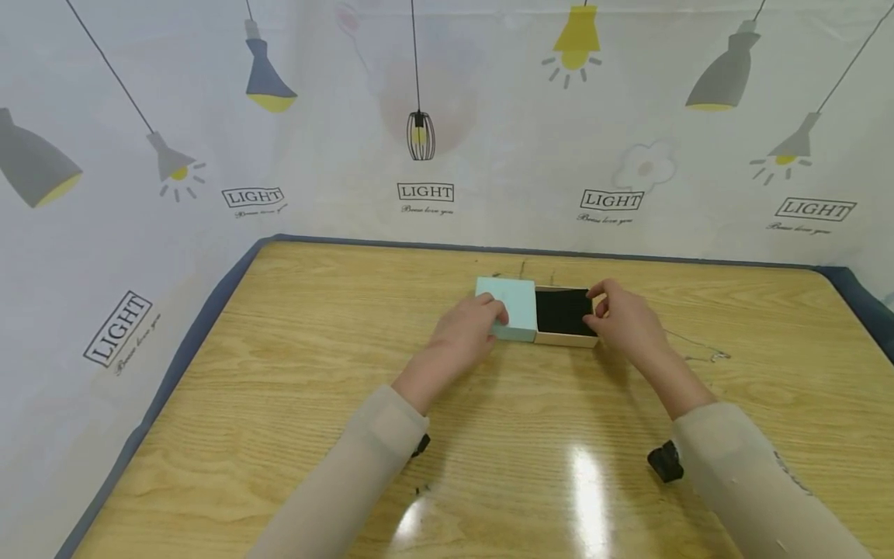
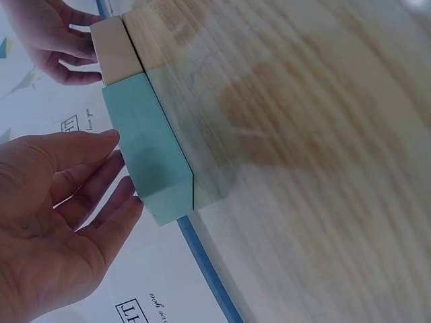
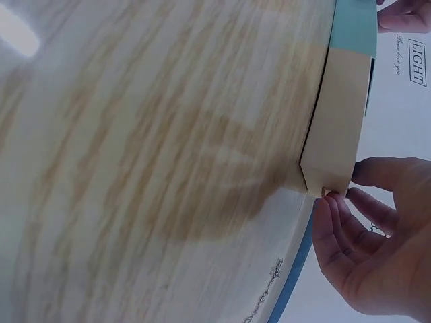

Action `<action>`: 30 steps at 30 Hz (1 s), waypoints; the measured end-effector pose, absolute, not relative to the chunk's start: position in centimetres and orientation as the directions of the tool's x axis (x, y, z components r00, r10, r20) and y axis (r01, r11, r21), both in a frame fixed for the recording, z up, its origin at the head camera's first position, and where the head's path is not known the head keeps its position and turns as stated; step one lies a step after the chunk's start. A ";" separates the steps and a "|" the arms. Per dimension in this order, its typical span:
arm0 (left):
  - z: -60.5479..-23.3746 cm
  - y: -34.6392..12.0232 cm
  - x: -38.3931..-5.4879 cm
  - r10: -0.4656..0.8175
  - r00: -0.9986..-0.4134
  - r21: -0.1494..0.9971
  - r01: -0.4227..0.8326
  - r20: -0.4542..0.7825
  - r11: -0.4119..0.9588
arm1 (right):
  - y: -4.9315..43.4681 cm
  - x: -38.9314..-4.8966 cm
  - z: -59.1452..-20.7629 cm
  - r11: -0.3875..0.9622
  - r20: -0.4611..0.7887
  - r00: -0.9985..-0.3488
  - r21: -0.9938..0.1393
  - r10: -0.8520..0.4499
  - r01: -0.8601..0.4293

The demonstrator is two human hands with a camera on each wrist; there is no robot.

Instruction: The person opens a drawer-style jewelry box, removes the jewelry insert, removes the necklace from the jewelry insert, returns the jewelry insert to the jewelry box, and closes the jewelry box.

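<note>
A drawer-style gift box lies toward the back of the table, its mint-green sleeve (image 1: 520, 301) on the left. Out of the sleeve's right side extends a beige drawer (image 1: 566, 340) with a black lining (image 1: 561, 312). My left hand (image 1: 469, 320) holds the sleeve at its left part, thumb and fingertips on its upper edges in the left wrist view. At the drawer's outer end, my right hand (image 1: 628, 318) grips the end wall, thumb over the top edge and fingers by a small loop (image 3: 324, 192). A thin silver chain (image 1: 718, 355) lies right of the box.
The box stands on a wood-grain table (image 1: 314, 349), close to its back edge. Behind the table hangs a pale cloth (image 1: 335, 155) printed with lamps. A black wrist strap piece (image 1: 666, 462) shows under the right sleeve cuff.
</note>
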State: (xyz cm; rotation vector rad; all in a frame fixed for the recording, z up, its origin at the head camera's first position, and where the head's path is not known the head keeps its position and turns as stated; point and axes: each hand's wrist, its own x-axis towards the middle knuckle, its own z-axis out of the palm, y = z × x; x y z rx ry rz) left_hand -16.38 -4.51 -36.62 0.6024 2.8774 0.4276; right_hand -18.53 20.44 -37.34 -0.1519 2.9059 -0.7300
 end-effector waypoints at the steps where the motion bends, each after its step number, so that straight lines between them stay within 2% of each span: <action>1: -36.6 -4.5 -16.4 0.414 -0.904 0.313 0.364 -0.108 0.877 | 20.4 -18.6 -37.4 0.881 -0.113 -0.984 -0.468 -0.138 -0.070; 30: -36.6 -4.6 -16.4 0.417 -0.901 0.308 0.366 -0.120 0.878 | 20.2 -18.8 -38.1 0.899 -0.133 -0.978 -0.429 -0.159 -0.088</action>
